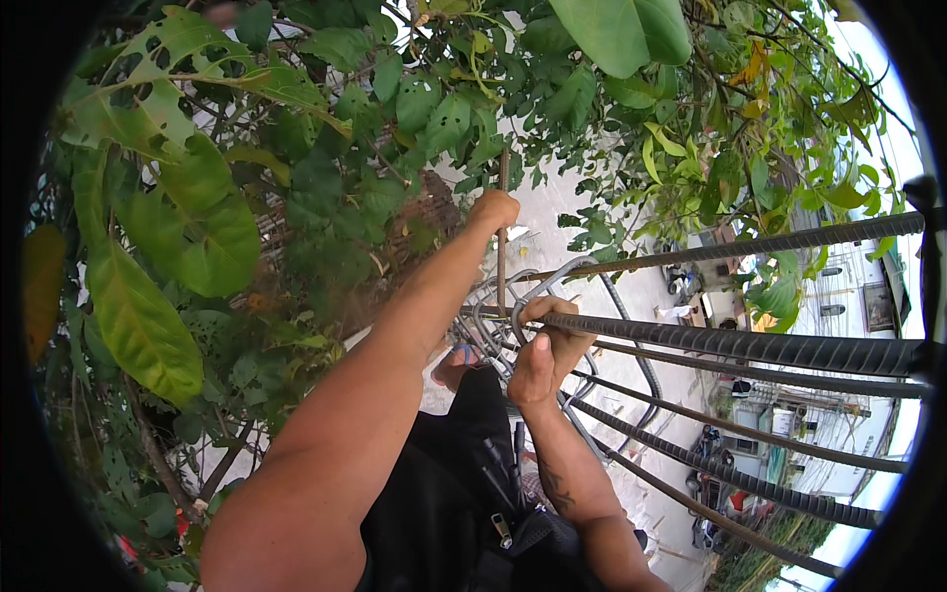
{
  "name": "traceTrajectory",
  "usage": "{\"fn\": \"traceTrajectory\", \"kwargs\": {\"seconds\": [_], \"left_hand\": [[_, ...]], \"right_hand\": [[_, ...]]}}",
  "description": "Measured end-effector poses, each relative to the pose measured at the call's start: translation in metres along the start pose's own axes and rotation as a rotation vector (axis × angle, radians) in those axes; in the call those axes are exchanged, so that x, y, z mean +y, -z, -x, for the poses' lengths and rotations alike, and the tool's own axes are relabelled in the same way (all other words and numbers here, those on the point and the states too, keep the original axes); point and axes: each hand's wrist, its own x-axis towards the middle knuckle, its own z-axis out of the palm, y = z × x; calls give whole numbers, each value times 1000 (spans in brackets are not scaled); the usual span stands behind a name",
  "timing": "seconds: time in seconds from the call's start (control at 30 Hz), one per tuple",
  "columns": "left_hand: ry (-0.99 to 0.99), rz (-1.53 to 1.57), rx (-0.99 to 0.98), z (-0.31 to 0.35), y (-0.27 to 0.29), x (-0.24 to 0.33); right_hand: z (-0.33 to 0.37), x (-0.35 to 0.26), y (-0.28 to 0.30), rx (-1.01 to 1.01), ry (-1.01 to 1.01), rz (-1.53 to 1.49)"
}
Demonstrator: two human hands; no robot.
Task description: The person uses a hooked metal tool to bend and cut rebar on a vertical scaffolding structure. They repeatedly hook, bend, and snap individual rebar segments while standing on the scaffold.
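The left hand (493, 209) is clamped around a thin upright rod (502, 247), just above the thick ribbed bar (730, 343). The right hand (547, 350) wraps its fingers over that bar's end, beside grey wire loops (533, 286).

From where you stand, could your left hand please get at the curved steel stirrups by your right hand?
Probably yes. The left hand grips a thin upright rod just above the stirrups, with no leaves between; the right hand holds the ribbed bar beside them.
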Motion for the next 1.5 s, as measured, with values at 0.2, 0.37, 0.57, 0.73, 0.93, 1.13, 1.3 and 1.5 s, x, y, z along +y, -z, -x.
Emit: {"fn": "traceTrajectory", "kwargs": {"seconds": [0.2,0.37,0.57,0.73,0.93,1.13,1.3,1.5], "left_hand": [[-33,57,-31,5,-17,-32],[167,306,54,-8,-46,-69],[151,416,140,-3,-50,-79],[105,643,368,1,-7,-38],[-323,896,512,34,70,3],[-573,815,523,92,91,-53],[-541,492,449,163,54,-135],[-886,82,365,244,4,-163]], "right_hand": [[1,0,1,-8,0,1],[1,2,1,-14,-6,-26],[-1,1,2,-42,-30,-8],[-2,-2,-1,-20,-16,26],[-3,-1,-2,-15,-33,23],[-6,0,-2,-29,-71,-87],[-13,-12,0,-81,-191,0],[-25,-60,11,-113,-180,494]]}}
